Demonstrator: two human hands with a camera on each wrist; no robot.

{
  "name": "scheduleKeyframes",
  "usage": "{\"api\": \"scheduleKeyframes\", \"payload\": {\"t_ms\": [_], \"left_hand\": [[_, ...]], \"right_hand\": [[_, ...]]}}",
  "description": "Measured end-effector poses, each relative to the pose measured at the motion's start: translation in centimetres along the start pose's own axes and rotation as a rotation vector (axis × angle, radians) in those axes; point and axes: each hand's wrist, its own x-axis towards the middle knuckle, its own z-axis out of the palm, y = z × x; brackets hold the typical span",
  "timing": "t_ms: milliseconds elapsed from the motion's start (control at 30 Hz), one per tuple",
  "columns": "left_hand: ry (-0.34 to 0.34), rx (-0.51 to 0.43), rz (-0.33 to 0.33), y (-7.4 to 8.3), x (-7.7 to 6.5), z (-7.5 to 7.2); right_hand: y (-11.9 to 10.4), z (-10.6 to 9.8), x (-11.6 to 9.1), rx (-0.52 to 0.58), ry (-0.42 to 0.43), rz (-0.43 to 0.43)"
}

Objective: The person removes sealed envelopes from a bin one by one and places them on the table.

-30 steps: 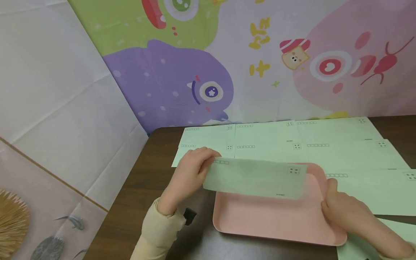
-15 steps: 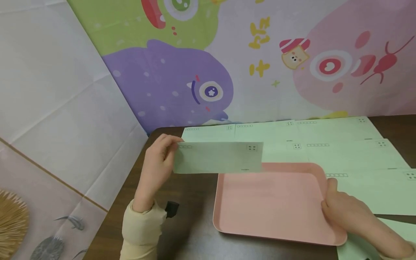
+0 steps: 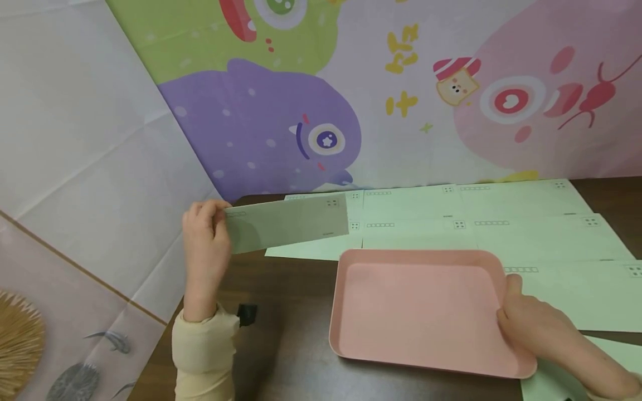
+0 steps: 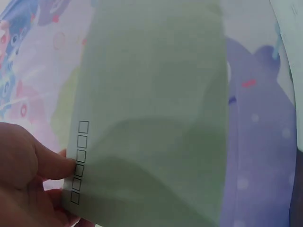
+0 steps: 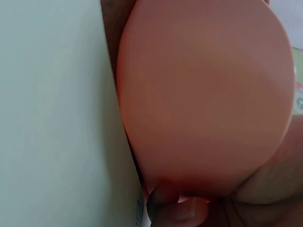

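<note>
A pale green envelope (image 3: 291, 223) with printed postcode boxes is raised in my left hand (image 3: 205, 239), pinched at its left end. In the left wrist view the thumb lies over the printed boxes of the envelope (image 4: 151, 94), and the other fingers are partly behind it. My right hand (image 3: 541, 323) grips the right rim of a pink rectangular tray (image 3: 416, 312), which has nothing in it. Fingertips (image 5: 184, 213) show at the near end of the tray (image 5: 203, 94) in the right wrist view.
Several matching envelopes (image 3: 546, 239) lie in rows over the back and right of the dark wooden table (image 3: 301, 312). Another envelope (image 3: 612, 356) lies at the front right, partly under the tray. A cartoon cloth (image 3: 281, 122) hangs behind the table.
My left hand has moved left with the envelope, from over the tray to over the table's back left corner. The envelope now tilts slightly. The right hand and tray stay put.
</note>
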Motion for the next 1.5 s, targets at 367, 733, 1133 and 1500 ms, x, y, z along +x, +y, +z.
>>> {"api": "scheduleKeyframes", "payload": {"t_ms": [367, 733, 1133, 1500], "left_hand": [[-0.26, 0.33, -0.109, -2.3, 0.1, -0.4], [-0.617, 0.504, -0.199, -4.7, -0.8, 3.5], [-0.682, 0.518, -0.162, -6.6, -2.1, 7.4], [-0.755, 0.479, -0.163, -8.1, -2.6, 8.1]], "right_hand": [[-0.5, -0.3, -0.4, -0.006, 0.026, -0.031], [-0.5, -0.3, -0.3, -0.002, 0.028, -0.031], [-0.1, 0.0, -0.1, 0.003, 0.01, -0.026], [0.0, 0.0, 0.0, 0.002, -0.005, -0.016]]}}
